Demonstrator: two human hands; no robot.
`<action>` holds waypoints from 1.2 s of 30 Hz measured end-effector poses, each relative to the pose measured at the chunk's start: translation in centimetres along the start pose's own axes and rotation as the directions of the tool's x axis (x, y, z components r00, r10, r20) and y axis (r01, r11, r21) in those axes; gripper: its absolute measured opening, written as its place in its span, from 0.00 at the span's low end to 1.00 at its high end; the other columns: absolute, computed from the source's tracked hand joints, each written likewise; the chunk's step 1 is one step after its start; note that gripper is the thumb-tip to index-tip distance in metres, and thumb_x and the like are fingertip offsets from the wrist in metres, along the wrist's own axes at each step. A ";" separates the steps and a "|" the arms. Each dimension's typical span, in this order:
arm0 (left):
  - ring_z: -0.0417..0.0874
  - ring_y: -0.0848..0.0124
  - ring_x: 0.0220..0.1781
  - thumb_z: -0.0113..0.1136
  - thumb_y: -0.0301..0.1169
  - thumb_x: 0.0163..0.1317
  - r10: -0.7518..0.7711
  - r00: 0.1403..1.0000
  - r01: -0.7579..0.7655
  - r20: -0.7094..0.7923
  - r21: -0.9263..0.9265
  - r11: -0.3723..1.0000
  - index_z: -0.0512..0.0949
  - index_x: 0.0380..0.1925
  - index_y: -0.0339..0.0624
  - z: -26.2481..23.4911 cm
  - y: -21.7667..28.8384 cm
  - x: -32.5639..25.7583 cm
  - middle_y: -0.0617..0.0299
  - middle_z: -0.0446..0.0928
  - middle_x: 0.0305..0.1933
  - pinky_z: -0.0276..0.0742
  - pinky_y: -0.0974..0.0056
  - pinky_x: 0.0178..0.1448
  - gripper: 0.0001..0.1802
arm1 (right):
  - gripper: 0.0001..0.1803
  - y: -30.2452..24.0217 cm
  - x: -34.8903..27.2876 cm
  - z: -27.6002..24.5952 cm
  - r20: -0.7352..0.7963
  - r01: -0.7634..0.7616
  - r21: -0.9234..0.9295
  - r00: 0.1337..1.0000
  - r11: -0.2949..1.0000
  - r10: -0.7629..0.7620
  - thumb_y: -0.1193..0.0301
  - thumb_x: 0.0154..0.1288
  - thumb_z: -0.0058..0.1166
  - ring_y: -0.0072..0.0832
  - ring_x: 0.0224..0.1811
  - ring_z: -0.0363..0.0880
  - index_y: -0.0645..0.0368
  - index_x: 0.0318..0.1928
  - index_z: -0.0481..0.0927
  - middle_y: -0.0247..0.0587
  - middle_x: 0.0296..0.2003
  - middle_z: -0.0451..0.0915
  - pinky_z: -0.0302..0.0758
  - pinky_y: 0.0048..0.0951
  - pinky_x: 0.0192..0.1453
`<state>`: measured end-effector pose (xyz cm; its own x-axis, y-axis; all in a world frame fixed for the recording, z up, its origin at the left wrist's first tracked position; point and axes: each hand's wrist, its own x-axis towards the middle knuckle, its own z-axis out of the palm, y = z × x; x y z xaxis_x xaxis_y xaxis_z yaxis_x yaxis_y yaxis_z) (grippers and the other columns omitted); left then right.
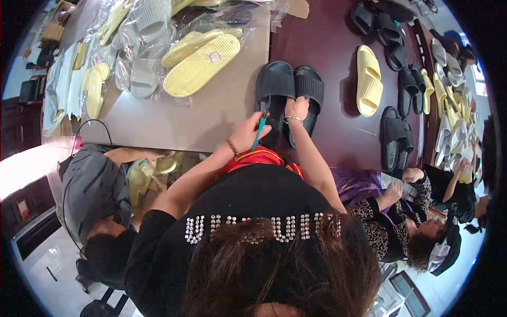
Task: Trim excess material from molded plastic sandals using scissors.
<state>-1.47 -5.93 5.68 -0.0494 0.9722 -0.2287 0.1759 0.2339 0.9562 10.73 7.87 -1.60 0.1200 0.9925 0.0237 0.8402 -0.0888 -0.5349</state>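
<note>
A pair of black slide slippers lies on the table before me, toes pointing away, their ribbed straps side by side. My right hand is closed on the right slipper, its fingertips tucked at the strap, where they are partly hidden. Beside the left slipper's opening, my left hand is closed around a slim tool with a teal handle. The tool's dark tip is near the left slipper's inner edge; its exact kind is too small to tell.
Bagged yellow slippers and grey slippers lie at the left. On the right are a yellow pair and several black slippers. Co-workers sit on both sides, one with hands at the table's right edge.
</note>
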 end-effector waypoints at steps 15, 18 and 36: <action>0.75 0.51 0.27 0.52 0.38 0.51 -0.024 0.987 0.108 -0.160 0.541 0.834 0.64 0.46 0.41 -2.5 3.4 0.4 0.47 0.72 0.23 0.69 0.54 0.30 0.22 | 0.14 1.1 0.0 -3.2 0.041 0.006 0.664 0.998 0.748 -0.044 0.78 0.50 0.40 0.29 0.38 0.70 0.69 0.39 0.71 0.44 0.37 0.74 0.65 0.26 0.44; 0.75 0.51 0.27 0.52 0.36 0.51 0.166 0.972 -0.003 -0.166 0.700 0.715 0.65 0.46 0.41 -2.6 4.0 0.2 0.46 0.72 0.24 0.69 0.53 0.30 0.22 | 0.16 0.8 -0.3 -4.3 0.125 -0.097 0.854 0.992 0.512 -0.021 0.78 0.50 0.44 0.34 0.46 0.68 0.69 0.43 0.70 0.46 0.42 0.72 0.61 0.26 0.52; 0.73 0.60 0.30 0.54 0.30 0.46 0.511 0.848 -0.194 -0.144 0.812 0.551 0.68 0.48 0.44 -3.6 8.2 -1.9 0.56 0.70 0.26 0.69 0.60 0.34 0.24 | 0.15 -3.5 0.7 -8.8 0.046 -0.013 0.868 0.997 0.497 -0.055 0.79 0.54 0.41 0.22 0.37 0.70 0.69 0.44 0.69 0.39 0.38 0.74 0.65 0.21 0.43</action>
<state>-3.45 -5.85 14.64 -0.0937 0.9426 0.3206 0.9046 -0.0539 0.4229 12.57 8.17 7.73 0.0488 0.9987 0.0141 -0.0428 0.0161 -0.9990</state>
